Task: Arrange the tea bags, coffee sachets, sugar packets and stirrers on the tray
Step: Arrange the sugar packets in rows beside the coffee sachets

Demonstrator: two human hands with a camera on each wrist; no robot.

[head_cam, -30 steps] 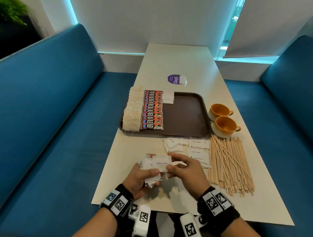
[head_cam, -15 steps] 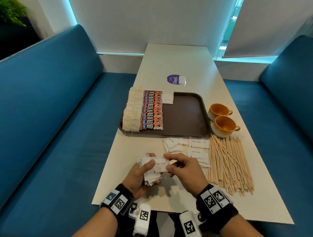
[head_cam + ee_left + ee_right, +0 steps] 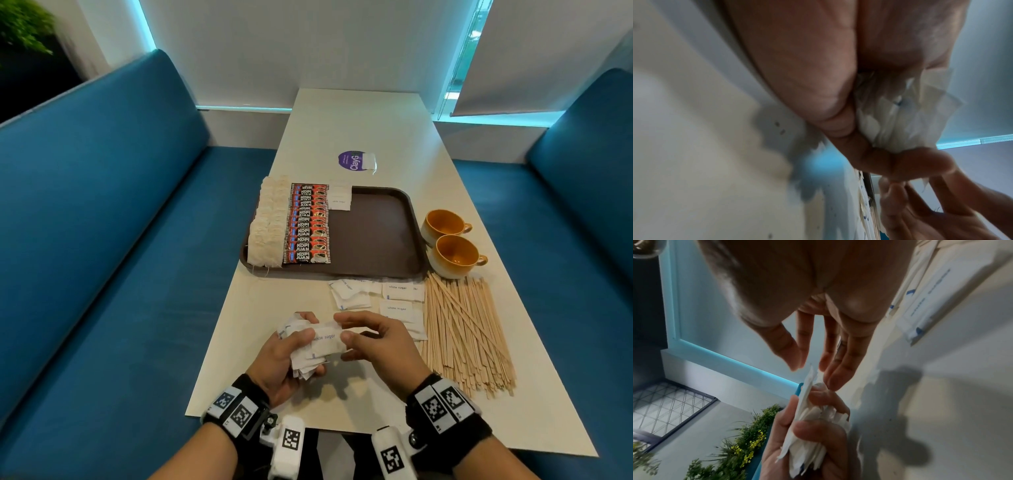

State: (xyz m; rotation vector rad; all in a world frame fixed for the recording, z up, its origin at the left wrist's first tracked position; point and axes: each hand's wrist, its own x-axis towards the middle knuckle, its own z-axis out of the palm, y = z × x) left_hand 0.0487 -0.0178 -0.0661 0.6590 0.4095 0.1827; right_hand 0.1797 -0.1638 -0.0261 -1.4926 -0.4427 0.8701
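Clutching a loose bundle of sugar packets [image 3: 308, 356], the left hand [image 3: 286, 359] is curling its fingers round them while its thumb is pinning the top packet [image 3: 327, 341], label up. Against a second ago the right hand [image 3: 376, 346] is no longer holding that packet flat from above; its fingertips [image 3: 835, 381] are now only nipping the packet's right edge, thumb and fingers nearly straight, though the wrist view is blurred and the contact may be only a touch. The bundle is also sitting a little lower and tighter in the left palm. That suggests the person is squaring the stack before carrying it over, not yet placing it.

Farther out, more packets [image 3: 399, 301] are lying on the table [image 3: 376, 120] just near the tray [image 3: 383, 233], with the stirrers [image 3: 466, 329] to their right. On the tray the tea bags [image 3: 269, 222] and coffee sachets [image 3: 308, 224] are lying in rows at the left, and one sugar packet [image 3: 339, 198] is lying beside them at the far edge.
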